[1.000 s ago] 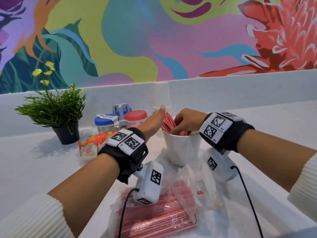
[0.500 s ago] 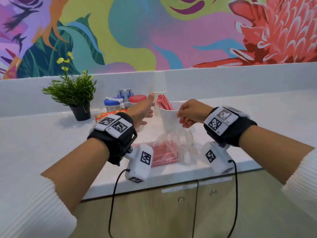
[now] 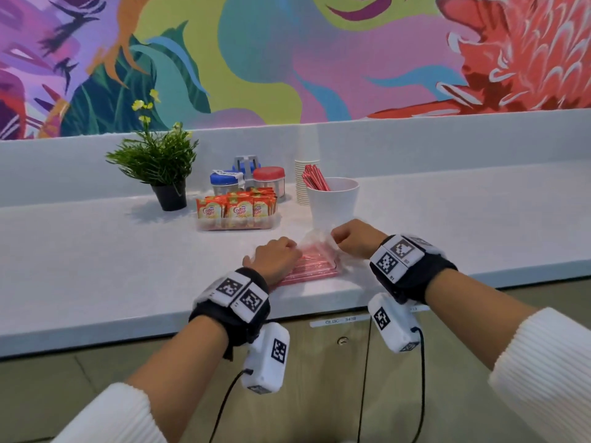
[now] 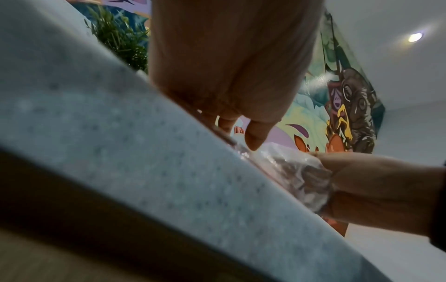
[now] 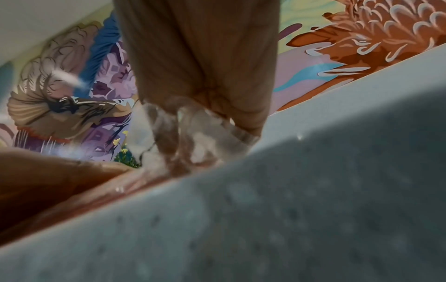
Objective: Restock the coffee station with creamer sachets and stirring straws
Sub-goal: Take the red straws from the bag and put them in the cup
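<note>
A white cup (image 3: 332, 203) holding red stirring straws (image 3: 315, 178) stands on the counter. Left of it a clear tray (image 3: 236, 223) is filled with creamer sachets (image 3: 238, 210). Near the counter's front edge lies a clear plastic bag of red straws (image 3: 315, 266). My left hand (image 3: 276, 257) sits on the bag's left end with its fingers (image 4: 255, 133) curled down onto its edge. My right hand (image 3: 351, 238) grips the crumpled loose plastic (image 4: 299, 171) at the bag's far right end (image 5: 193, 137). What lies under both hands is hidden.
A potted plant (image 3: 160, 164) stands at the back left. Jars with a blue lid (image 3: 225, 183) and a red lid (image 3: 268, 179) stand behind the tray, beside a stack of paper cups (image 3: 303, 180). The counter's front edge (image 3: 128, 330) overhangs cabinet doors (image 3: 319, 362).
Both hands left the cup and came down and back onto the straw bag. The head drew back, so more of the counter and the cabinets shows.
</note>
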